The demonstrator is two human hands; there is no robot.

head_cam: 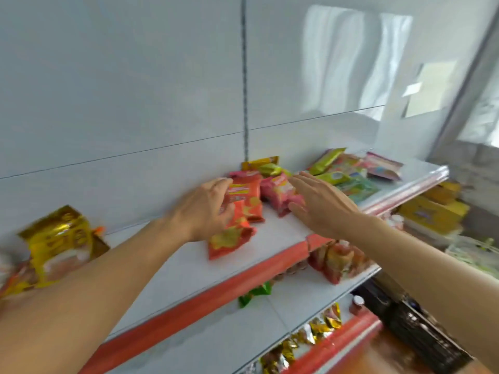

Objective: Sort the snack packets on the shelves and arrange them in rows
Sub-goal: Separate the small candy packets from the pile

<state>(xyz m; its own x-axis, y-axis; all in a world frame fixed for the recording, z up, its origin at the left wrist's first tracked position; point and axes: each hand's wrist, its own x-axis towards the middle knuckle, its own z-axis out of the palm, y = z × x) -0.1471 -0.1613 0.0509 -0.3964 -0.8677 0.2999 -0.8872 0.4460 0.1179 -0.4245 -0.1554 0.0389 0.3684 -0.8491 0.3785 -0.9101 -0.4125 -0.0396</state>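
Observation:
On the top white shelf (167,268) lie red-orange snack packets (244,201), one on top of another. My left hand (208,209) curls around their left side and grips them. Just to the right sit pink packets (278,193); my right hand (321,203) is flat with fingers spread, its fingertips over them and the thumb touching their near edge. Behind them lies a gold and green packet (266,164). Further right is a loose heap of green, pink and purple packets (351,174). A gold packet (59,238) stands at the far left. The picture is blurred.
The shelf has a red front strip (216,290). On the shelf below stand red packets (337,263) and a green one (253,292); gold packets (305,336) line a lower shelf. Yellow boxes (432,211) sit at the right. A white wall panel backs the shelf.

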